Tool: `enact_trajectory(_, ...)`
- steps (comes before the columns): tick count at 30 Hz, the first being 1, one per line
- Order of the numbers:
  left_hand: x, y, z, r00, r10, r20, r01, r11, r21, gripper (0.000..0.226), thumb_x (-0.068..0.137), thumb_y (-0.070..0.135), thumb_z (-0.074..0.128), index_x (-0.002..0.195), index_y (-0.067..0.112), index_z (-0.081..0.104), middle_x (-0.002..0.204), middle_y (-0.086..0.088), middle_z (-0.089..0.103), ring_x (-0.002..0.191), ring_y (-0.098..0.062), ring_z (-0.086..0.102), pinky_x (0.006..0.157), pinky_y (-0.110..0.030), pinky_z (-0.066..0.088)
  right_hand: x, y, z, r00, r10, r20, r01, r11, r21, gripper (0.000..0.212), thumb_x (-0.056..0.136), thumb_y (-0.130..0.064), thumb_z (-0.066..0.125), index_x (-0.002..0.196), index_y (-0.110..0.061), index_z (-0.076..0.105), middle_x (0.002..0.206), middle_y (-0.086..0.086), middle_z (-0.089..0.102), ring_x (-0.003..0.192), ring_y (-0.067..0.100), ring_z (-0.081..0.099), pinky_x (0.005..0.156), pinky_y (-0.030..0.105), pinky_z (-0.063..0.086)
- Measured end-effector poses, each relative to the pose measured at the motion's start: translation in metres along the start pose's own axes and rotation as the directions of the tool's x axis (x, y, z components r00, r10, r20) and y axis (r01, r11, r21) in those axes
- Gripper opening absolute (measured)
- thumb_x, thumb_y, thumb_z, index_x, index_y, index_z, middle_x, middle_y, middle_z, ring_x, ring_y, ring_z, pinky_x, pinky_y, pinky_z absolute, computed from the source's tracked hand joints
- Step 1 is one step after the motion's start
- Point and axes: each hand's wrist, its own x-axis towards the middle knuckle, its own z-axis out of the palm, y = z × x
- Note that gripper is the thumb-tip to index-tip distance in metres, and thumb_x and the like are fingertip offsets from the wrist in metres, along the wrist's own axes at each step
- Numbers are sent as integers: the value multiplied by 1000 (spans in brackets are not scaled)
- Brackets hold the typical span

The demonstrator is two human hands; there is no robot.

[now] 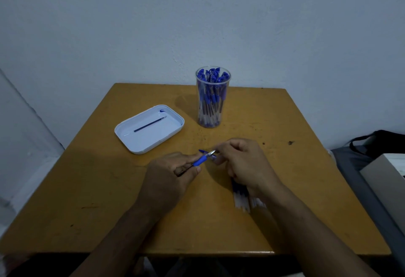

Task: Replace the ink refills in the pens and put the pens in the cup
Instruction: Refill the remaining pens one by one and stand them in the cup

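Observation:
My left hand (169, 172) grips a pen (200, 161) with a blue rubber grip, its barrel running back into the palm. My right hand (241, 160) pinches the pen's metal tip end. A blue pen cap (202, 151) lies on the table just behind the tip. A bundle of clear refills (243, 200) lies under my right wrist, partly hidden. The clear cup (212, 99) at the back holds several blue-capped pens. A white tray (131, 136) on the left holds one dark refill (150, 124).
The wooden table (109, 200) stands against a white wall. A dark bag (381, 143) and a pale box (390, 173) sit off the table's right side on a grey surface.

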Motion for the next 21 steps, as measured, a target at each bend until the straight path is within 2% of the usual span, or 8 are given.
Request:
enact_trajectory(2,0,-2,1,998,59,11,-59,996,64,38,86,19,81,123,24,74,77,16,64,70,-9,60,61,-10,38,-5,-4,-3,996,48,70,-47,999,-16,49,96,-50,62,81,-5,73,60,-1,66,43,5,46,40,18,34)
enact_trajectory(3,-1,-2,1,997,77,15,-78,994,79,39,86,20,82,123,25,74,77,18,63,70,-7,59,61,-9,37,-7,-6,-4,995,38,89,-34,999,-41,50,95,-51,63,81,-3,72,56,-4,63,42,2,45,39,16,33)
enact_trajectory(9,-1,-2,0,991,133,22,-134,989,68,37,84,22,82,120,24,74,73,28,57,67,-1,56,60,-7,36,-6,-5,-6,988,2,152,-1,1000,-4,32,95,-31,69,77,-4,70,62,5,67,40,4,42,39,16,33)
enact_trajectory(12,-1,-4,1,992,125,20,-126,992,22,33,86,19,80,118,19,76,72,34,58,66,2,58,62,-5,38,-6,-4,-8,984,-23,177,21,1000,15,18,95,-19,70,83,-7,71,66,3,69,44,7,46,39,17,34)
enact_trajectory(15,-1,-5,1,996,79,29,-79,997,-26,30,87,18,78,117,18,77,79,24,68,68,-5,63,62,-8,42,-5,-5,-10,974,-49,222,47,999,15,5,94,-8,70,90,-10,73,69,3,67,49,9,48,41,18,36)
enact_trajectory(17,-1,-5,1,998,53,22,-52,997,-58,30,87,18,78,117,18,77,80,17,71,69,-12,65,62,-14,46,-4,-6,-12,967,-49,250,41,998,37,11,91,-2,71,96,-11,73,71,3,65,50,7,49,42,18,38)
enact_trajectory(19,-1,-7,2,999,39,13,-38,996,-84,30,87,18,78,117,19,77,79,14,72,69,-17,65,61,-21,49,-5,-5,-12,969,-44,243,35,999,40,9,89,-13,77,97,-12,73,71,0,66,48,3,47,43,20,38)
enact_trajectory(21,-1,-8,3,1000,27,15,-25,995,-95,30,87,19,78,117,19,77,79,12,72,67,-20,64,60,-26,51,-5,-3,-11,980,-22,195,19,1000,19,29,91,-33,74,88,-5,70,62,-7,65,42,3,42,42,20,35)
